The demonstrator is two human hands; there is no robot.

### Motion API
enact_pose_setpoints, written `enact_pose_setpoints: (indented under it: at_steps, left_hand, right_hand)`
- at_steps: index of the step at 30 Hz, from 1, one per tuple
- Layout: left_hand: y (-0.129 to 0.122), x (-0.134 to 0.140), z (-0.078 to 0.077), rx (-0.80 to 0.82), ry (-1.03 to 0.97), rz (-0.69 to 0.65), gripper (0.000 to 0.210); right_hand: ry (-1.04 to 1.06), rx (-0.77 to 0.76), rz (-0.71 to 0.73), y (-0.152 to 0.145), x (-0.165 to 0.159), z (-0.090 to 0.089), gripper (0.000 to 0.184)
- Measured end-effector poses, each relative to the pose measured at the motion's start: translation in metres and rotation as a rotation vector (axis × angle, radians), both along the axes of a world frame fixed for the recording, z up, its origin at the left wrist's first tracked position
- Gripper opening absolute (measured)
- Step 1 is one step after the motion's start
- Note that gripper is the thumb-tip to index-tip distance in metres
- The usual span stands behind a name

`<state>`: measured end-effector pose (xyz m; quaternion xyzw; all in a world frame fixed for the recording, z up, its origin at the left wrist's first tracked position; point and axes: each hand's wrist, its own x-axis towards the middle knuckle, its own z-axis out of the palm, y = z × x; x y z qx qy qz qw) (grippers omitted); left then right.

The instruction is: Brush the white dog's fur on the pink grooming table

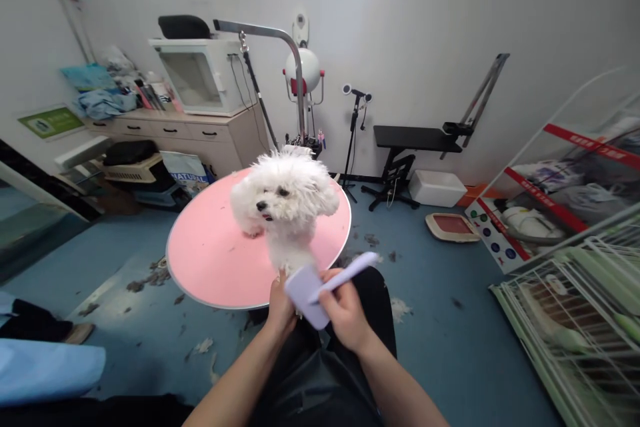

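Note:
A fluffy white dog (295, 193) is on the round pink grooming table (210, 247), its head turned to the left. At the table's near edge, my left hand (281, 305) is closed around the lower part of the dog's front leg; the brush partly hides those fingers. My right hand (346, 313) grips a lavender slicker brush (306, 295) by its handle close to the head. The flat back of the brush faces me, and its bristle side is turned toward the leg and out of sight.
A metal grooming arm (260, 30) with a hanging strap rises behind the dog. Tufts of hair (155, 275) litter the blue floor. At right stand a wire cage (575, 300) and a shelf rack (545, 197). A person's blue sleeve (50, 370) shows at lower left.

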<state>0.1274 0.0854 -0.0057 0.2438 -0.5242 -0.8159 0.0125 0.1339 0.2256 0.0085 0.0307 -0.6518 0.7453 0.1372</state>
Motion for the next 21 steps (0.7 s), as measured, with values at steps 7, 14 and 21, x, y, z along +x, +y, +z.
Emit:
enact_pose_setpoints:
  at_steps: [7,14,21]
  left_hand:
    - [-0.003,-0.001,0.002,0.003,0.037,0.003,0.03]
    - [-0.004,0.002,0.01,0.187,0.121,0.002,0.035]
    - [-0.001,0.001,0.003,0.077,0.086,0.009,0.027]
  right_hand:
    - [0.052,0.017,-0.244,0.003,-0.004,-0.001,0.025]
    - [0.089,0.011,-0.273,0.0,0.004,0.001,0.022]
    - [0.027,0.065,-0.217,-0.001,-0.002,0.001,0.02]
